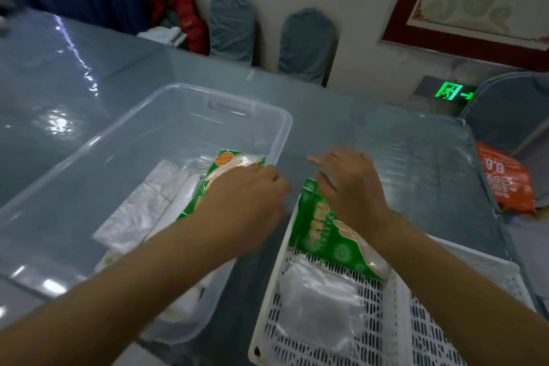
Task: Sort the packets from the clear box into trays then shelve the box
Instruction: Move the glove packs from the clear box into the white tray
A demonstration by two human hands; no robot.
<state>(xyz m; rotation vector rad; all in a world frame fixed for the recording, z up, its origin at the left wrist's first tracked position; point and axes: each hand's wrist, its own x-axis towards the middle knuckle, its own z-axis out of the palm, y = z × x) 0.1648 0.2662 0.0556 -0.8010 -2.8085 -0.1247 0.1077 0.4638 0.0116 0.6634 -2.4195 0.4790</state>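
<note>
The left hand [246, 190] reaches down inside the large clear plastic storage box [225, 98], its fingers curled over the right edge of a green and white printed packet [228, 162] that lies against the box's right wall. Whether the fingers have actually closed on the packet cannot be told, since the knuckles hide the contact; the pose reads as a pick-up from the box.

The right hand [350, 184] is spread open, palm down, fingers splayed, resting on the upper end of a second green printed packet [323, 235]. That packet lies tilted across the far corner of a white perforated plastic tray [383, 306], its top end propped on the tray's rim, so the flat palm seems meant to press or settle it into place, not to lift it.

The clear box sits on the glossy blue-grey surface [74, 74], just to the left of the tray, which keeps each transfer short. Inside the box, beside the green packet, are several translucent white plastic packets [142, 211], overlapping and lying flat on the bottom, with more near the close corner. The tray holds the green packet at its far end and one clear white packet [318, 297] nearer the person. A second white perforated tray [490, 279] adjoins it on the right; its contents are not visible. Sorting looks partly done, as the box is far from empty.
</note>
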